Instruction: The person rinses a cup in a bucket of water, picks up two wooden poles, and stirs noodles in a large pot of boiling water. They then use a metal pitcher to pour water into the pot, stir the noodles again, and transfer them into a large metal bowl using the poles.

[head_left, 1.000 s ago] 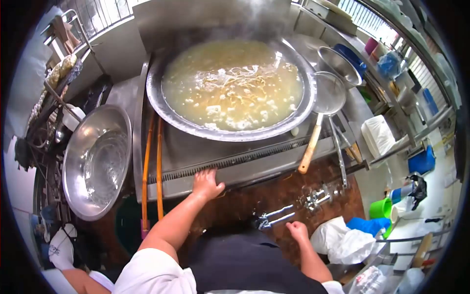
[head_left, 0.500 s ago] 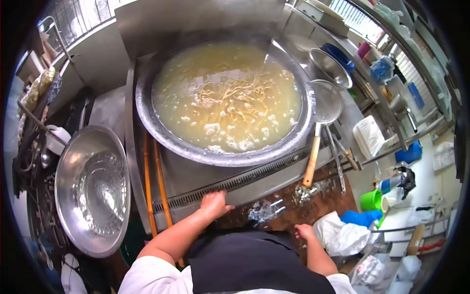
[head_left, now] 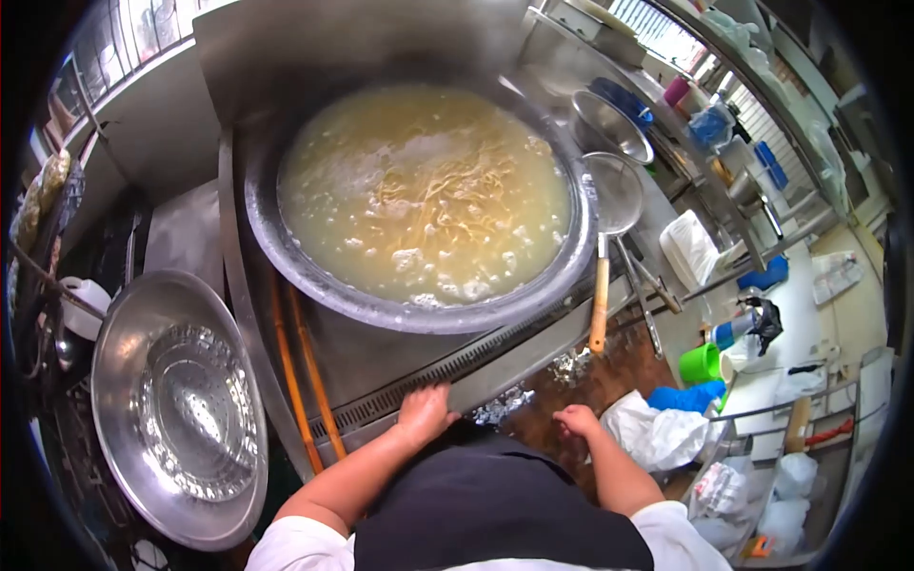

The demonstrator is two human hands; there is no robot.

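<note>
A large metal wok (head_left: pixel 419 319) holds cloudy, foamy liquid with a bunch of pale noodles (head_left: pixel 452 195) near its middle. My left hand (head_left: pixel 426 415) rests at the front edge of the steel stove, by the slotted grate (head_left: pixel 457 355), its fingers pointing forward and too small to read clearly. To the right, my right hand (head_left: pixel 577 422) hangs in the air in front of my body, fingers curled, with nothing visible in it. A round strainer (head_left: pixel 614 193) with a wooden handle lies right of the wok. Two long wooden sticks (head_left: pixel 303 366) lean at the stove's left front.
A big perforated metal basin (head_left: pixel 181 409) stands at the left. Behind the strainer sits a metal bowl (head_left: pixel 612 129). White plastic bags (head_left: pixel 652 430), a blue bag (head_left: pixel 687 395) and a green container (head_left: pixel 701 363) are at the right. Shelves line the right side.
The view has shifted, so the wok and strainer appear further left and the basin lower. My right hand appears slightly higher. The noodles remain in the liquid.
</note>
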